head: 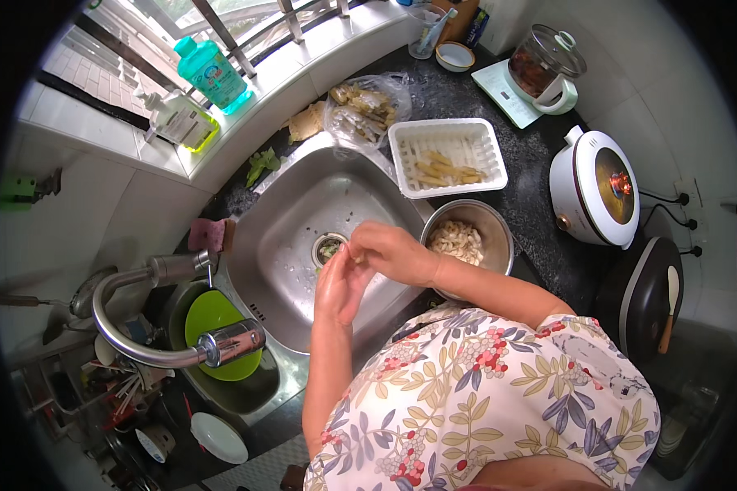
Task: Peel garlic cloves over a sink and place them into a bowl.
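My left hand and my right hand meet fingertip to fingertip over the steel sink basin. A small yellowish food piece is pinched between them, mostly hidden by the fingers. Under the hands, the drain strainer holds greenish scraps. Right of the sink, a white ribbed plastic tray contains several slender yellowish food pieces. Beside my right forearm, a round steel bowl holds many pale, curled pieces. A clear plastic bag of brownish-yellow food lies behind the basin.
A curved faucet arches over a smaller basin with a green bowl. Pink sponge and leafy scraps lie by the sink rim. Soap bottles line the sill. A white electric cooker and a glass kettle on a scale stand right.
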`<state>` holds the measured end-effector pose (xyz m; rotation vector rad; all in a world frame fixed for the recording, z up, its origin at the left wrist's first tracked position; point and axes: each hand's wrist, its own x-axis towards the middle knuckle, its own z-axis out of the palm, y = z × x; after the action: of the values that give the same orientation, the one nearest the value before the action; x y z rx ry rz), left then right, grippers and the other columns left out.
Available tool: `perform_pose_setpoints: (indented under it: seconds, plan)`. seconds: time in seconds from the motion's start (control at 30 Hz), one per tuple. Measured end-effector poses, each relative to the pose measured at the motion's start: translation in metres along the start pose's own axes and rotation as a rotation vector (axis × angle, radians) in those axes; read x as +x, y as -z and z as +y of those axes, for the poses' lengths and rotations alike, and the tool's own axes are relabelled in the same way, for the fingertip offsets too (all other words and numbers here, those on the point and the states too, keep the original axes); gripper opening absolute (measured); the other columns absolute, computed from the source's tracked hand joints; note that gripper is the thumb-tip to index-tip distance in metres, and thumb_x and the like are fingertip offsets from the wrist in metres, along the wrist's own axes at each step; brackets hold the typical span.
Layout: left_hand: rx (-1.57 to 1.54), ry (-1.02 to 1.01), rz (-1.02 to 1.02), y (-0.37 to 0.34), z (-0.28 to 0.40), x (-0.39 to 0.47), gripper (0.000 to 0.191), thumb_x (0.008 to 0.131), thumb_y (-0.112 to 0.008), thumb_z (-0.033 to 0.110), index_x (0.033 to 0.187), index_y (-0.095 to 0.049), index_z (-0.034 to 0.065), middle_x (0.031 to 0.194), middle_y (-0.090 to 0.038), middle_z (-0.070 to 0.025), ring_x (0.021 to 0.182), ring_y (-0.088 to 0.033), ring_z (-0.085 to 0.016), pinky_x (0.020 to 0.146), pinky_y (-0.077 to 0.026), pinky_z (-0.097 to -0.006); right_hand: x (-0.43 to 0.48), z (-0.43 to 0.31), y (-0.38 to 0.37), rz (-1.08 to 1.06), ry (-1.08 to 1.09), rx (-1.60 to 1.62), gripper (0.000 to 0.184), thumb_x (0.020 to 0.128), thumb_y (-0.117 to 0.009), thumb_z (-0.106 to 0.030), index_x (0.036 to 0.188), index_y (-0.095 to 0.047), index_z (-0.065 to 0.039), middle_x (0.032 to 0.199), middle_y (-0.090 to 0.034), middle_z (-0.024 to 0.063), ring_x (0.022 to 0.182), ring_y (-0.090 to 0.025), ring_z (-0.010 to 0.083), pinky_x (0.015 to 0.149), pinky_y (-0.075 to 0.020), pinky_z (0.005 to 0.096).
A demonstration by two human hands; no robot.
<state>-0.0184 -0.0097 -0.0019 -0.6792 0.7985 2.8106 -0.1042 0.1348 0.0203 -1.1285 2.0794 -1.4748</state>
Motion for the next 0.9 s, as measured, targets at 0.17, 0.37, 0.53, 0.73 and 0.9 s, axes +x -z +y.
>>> perform_pose_setpoints:
  seconds: [0.17,0.37,0.53,0.73,0.9]
  plan:
    - [0.066,-0.011,0.055,-0.002,0.002,-0.001,0.03,0.099,-0.049,0.014,0.122,-0.054,-0.0047,0.118,-0.06,-0.0152,0.109,-0.06,-0.025,0.098,-0.049,-0.0409,-0.007,0.005,-0.004,0.095,0.072,-0.1,0.026,0.076,-0.061,0.005,0.101,-0.063,-0.003,0.104,-0.063,0.0107,0.093,-0.061,0.0294,0.08,-0.0501,0.0355]
    - [0.095,-0.032,0.17,-0.002,0.005,-0.003,0.034,0.098,-0.048,0.008,0.128,-0.049,-0.0064,0.121,-0.058,-0.0159,0.111,-0.058,-0.025,0.1,-0.047,-0.0411,-0.004,-0.017,0.004,0.191,0.145,-0.197,0.023,0.076,-0.065,-0.001,0.099,-0.063,-0.004,0.1,-0.061,0.012,0.091,-0.06,0.0297,0.078,-0.0501,0.0374]
    - [0.057,-0.112,0.183,-0.011,0.001,-0.003,0.038,0.098,-0.046,0.007,0.134,-0.045,-0.005,0.121,-0.057,-0.0141,0.112,-0.057,-0.024,0.099,-0.046,-0.039,-0.004,-0.012,-0.008,0.076,0.127,-0.227,0.024,0.075,-0.068,-0.008,0.097,-0.06,-0.005,0.092,-0.058,0.0135,0.087,-0.059,0.0319,0.073,-0.0496,0.0415]
    - [0.046,-0.083,0.222,-0.015,-0.001,-0.011,0.039,0.098,-0.044,0.006,0.135,-0.044,-0.0049,0.123,-0.056,-0.014,0.114,-0.056,-0.025,0.1,-0.045,-0.0392,-0.003,-0.002,-0.014,0.202,0.166,-0.294,0.016,0.078,-0.064,-0.004,0.094,-0.06,-0.002,0.087,-0.058,0.0143,0.081,-0.059,0.0338,0.07,-0.049,0.0391]
    - [0.047,-0.095,0.249,-0.013,-0.003,-0.012,0.038,0.098,-0.042,0.005,0.135,-0.044,-0.0046,0.123,-0.056,-0.0157,0.112,-0.057,-0.024,0.101,-0.046,-0.0398,-0.002,0.0,-0.016,0.244,0.169,-0.184,0.022,0.078,-0.063,-0.003,0.1,-0.061,-0.003,0.088,-0.059,0.0137,0.082,-0.06,0.0327,0.071,-0.0497,0.0379]
